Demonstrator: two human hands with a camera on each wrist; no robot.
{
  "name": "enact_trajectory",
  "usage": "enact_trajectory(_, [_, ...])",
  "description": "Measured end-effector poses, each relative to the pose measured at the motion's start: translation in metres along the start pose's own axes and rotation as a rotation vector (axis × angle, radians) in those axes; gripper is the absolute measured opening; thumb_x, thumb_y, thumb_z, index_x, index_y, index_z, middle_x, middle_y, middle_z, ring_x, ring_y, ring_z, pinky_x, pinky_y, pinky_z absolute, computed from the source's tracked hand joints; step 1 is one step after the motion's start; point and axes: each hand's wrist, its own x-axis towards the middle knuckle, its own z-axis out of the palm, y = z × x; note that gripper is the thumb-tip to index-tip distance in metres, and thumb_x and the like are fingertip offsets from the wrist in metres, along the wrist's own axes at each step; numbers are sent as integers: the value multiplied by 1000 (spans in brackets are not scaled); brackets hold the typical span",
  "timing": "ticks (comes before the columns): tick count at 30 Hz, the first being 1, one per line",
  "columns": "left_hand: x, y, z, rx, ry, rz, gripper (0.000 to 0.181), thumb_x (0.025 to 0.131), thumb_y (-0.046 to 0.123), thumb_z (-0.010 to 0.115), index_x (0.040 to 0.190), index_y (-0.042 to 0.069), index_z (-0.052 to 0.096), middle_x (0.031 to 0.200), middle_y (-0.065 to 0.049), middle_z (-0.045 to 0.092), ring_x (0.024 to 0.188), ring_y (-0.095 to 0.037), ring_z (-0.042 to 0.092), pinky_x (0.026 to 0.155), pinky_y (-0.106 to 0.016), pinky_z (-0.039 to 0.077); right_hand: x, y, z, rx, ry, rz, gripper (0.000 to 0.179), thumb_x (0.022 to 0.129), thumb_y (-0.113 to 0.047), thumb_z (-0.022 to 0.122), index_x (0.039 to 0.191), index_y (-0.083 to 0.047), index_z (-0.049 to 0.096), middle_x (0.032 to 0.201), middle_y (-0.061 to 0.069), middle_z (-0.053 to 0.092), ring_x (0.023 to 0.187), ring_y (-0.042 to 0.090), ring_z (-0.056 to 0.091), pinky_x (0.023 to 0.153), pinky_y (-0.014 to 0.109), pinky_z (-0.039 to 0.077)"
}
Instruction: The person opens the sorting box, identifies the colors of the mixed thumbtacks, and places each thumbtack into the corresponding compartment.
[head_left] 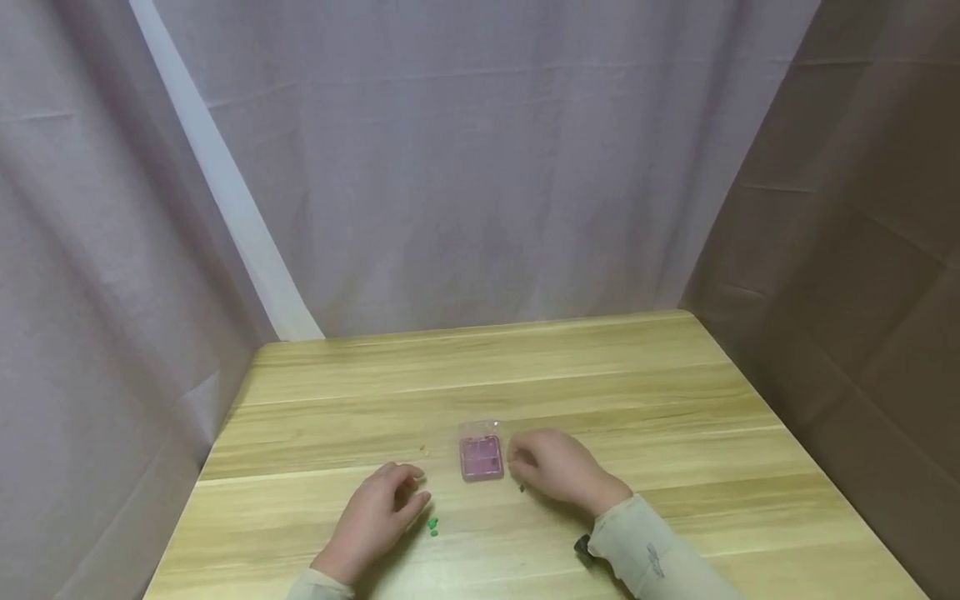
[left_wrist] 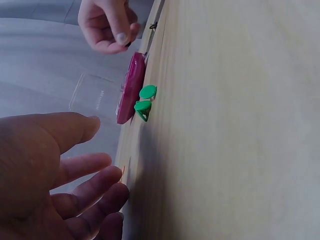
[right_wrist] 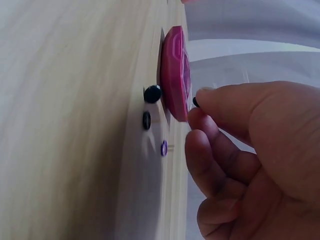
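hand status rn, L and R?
Left hand: open, holding nothing, near the green pieces.
Right hand: closed, pinching a small dark piece at the thumb tip.

We find a gap between left hand (head_left: 375, 518) and pink case (head_left: 481, 458) — green pieces (head_left: 432, 524) at its near end — while the right hand (head_left: 561, 469) and raised lid (left_wrist: 95, 97) obstruct the case's right and far sides.

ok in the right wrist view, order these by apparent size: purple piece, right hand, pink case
1. Right hand
2. Pink case
3. Purple piece
Nearness to the camera may enlarge the first.
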Motion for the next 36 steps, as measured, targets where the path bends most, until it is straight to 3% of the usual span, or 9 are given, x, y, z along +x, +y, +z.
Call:
enact_trajectory(8, [-1, 1, -1, -11, -10, -9, 29, 98, 29, 84, 121, 14, 76, 101, 8, 68, 91, -8, 64, 86, -39, 60, 14, -9, 7, 4, 15, -1, 12, 100, -21, 80, 93, -26, 73, 80, -20, 61, 71, 2, 55, 70, 29, 53])
enact_trajectory(16, [-1, 3, -2, -2, 3, 6, 29, 98, 27, 84, 122, 13, 76, 96, 12, 65, 85, -4, 60, 81, -35, 58, 20, -12, 15, 10, 24, 1, 5, 99, -21, 80, 101, -23, 77, 96, -13, 73, 85, 6, 65, 81, 37, 59])
enact_trajectory(26, [-1, 4, -2, -26, -8, 2, 31, 100, 25, 83, 125, 9, 75, 81, 16, 55, 69, -1, 48, 69, -27, 50, 21, -13, 20, -6, -2, 25, 6, 100, -25, 80, 99, -28, 75, 97, -16, 70, 87, 4, 63, 83, 36, 58])
enact_trajectory(32, [-1, 5, -2, -42, -22, -2, 33, 100, 27, 82, 127, 8, 75, 79, 15, 55, 66, -2, 47, 65, -25, 47, 21, -14, 19, -2, -5, 14, 11, 99, -24, 80, 94, -30, 73, 90, -18, 63, 80, 3, 58, 76, 31, 55])
enact_trajectory(36, [-1, 5, -2, -43, -23, -3, 34, 100, 28, 82, 127, 8, 75, 78, 15, 54, 65, -2, 46, 64, -25, 46, 20, -14, 19, -5, -1, 20, 9, 98, -24, 82, 97, -29, 75, 93, -18, 66, 83, 3, 60, 80, 34, 57])
